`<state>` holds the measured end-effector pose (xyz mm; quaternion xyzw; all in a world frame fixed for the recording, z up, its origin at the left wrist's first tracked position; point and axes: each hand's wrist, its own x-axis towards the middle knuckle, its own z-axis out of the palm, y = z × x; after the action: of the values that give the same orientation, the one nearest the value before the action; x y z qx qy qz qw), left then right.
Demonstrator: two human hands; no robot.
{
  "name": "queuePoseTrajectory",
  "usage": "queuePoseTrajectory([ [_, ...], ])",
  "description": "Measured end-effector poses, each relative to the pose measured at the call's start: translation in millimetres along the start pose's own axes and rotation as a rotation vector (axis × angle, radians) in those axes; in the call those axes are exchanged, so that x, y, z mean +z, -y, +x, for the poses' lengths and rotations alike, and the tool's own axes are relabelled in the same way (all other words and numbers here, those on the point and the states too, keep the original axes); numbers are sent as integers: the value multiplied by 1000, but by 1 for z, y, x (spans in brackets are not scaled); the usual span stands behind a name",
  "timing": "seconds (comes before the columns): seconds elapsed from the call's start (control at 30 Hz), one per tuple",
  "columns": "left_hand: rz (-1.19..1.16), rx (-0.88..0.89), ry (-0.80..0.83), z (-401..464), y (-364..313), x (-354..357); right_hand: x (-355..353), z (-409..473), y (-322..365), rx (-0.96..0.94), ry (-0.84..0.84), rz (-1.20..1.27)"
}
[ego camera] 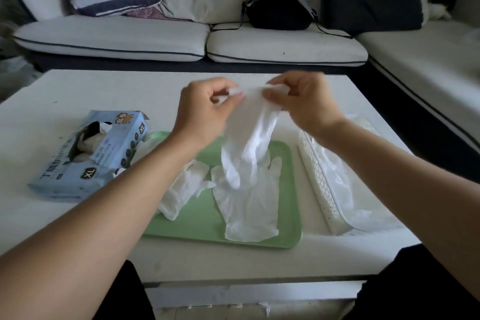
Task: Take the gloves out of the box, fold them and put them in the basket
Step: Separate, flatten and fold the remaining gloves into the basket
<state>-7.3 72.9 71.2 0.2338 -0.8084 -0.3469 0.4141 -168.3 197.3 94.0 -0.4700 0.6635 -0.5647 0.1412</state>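
Hands, left hand (205, 109) and right hand (306, 101), pinch a white glove's (246, 143) cuff, hanging above the green tray (285, 228).

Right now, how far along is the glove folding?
Midway. Gloves already lie in the white basket. Both hands, left hand and right hand, pinch one glove by its cuff above the green tray. Two unfolded gloves wait on the tray, and more show in the box.

Left hand (205, 109), right hand (304, 101) raised, fingers pinched, forearms extended.
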Motion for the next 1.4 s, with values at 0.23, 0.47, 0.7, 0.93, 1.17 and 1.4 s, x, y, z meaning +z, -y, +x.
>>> queuePoseTrajectory([
  [0.23, 196, 147, 255, -24, 0, -19, -7, -32, 3, -201, 265, -442],
  [0.47, 575, 42, 946, -78, 30, 6, 23, -78, -38, -86, 880, -773],
  [0.7, 745, 189, 978, -92, 33, 13, 32, -89, -37, -102, 986, -866],
  [0.93, 684, 82, 1142, -94, 29, 13, 34, -88, -40, -27, 1162, -804],
  [1.17, 607, -125, 1145, -84, 16, 4, 19, -63, -41, 178, 1013, -680],
  [1.4, 811, -127, 849, -80, 30, 10, 15, -53, -46, 384, 749, -781],
])
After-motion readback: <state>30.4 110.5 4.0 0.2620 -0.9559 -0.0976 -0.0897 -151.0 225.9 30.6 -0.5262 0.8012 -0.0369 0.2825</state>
